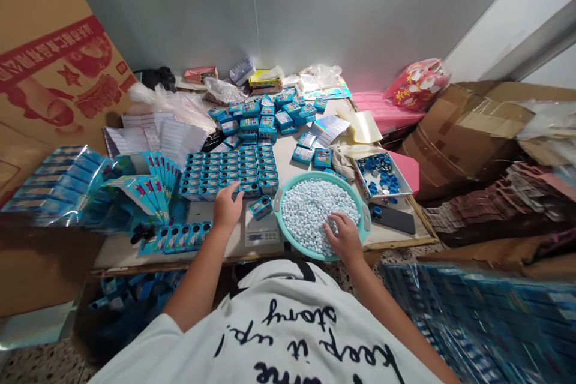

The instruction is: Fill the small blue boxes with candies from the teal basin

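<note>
My left hand (226,209) is at the front edge of a block of upright small blue boxes (211,171) with dark round holes on top. Its thumb and index finger are around the top of one box, which the hand partly hides. My right hand (345,237) has its fingers apart and dipped among small white candies (310,210) in a turquoise basin (284,239). Between the hands, a single blue box (261,207) lies tilted on a small digital scale (261,237), against the basin's left side.
Closed blue boxes (267,120) are heaped behind. Flat printed cartons (150,189) and wrapped packs (63,186) lie left. On the right are a white tray (380,174) of blue caps and a dark phone (396,219). Large cardboard boxes (450,126) flank the table.
</note>
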The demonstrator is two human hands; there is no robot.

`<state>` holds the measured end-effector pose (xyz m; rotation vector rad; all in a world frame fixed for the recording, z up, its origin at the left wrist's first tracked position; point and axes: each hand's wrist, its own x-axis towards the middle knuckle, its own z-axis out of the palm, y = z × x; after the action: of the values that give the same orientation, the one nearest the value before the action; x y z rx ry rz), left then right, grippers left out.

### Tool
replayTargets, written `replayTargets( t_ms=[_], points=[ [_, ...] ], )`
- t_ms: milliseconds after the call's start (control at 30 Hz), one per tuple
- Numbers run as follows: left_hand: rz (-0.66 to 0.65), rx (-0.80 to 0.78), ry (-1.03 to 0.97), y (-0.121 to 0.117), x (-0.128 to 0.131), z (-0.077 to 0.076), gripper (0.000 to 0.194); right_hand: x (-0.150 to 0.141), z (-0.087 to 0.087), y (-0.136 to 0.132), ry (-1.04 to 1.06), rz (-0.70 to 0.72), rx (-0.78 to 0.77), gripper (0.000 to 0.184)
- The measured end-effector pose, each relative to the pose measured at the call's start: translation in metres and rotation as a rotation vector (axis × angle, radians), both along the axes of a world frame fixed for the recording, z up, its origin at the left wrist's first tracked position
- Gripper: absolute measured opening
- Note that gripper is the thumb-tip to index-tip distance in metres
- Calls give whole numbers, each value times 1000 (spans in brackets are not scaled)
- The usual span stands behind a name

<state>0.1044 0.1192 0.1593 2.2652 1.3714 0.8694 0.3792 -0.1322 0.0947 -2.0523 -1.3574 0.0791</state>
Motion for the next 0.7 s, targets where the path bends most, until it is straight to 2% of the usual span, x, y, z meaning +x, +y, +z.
replayTargets(
  t_ms=[133,267,500,700],
  points=[
    [53,57,-22,3,-36,3,30,-1,0,0,0,-6,-4,26],
    [180,49,-54,0,-57,0,37,-1,1,0,5,1,-10,26],
    [192,-25,-49,-5,-58,-4,40,-1,0,0,-3,6,-4,26],
    [174,-30,-17,-4,-54,-2,39,0,-3,1,-18,17,-9,26]
  ],
)
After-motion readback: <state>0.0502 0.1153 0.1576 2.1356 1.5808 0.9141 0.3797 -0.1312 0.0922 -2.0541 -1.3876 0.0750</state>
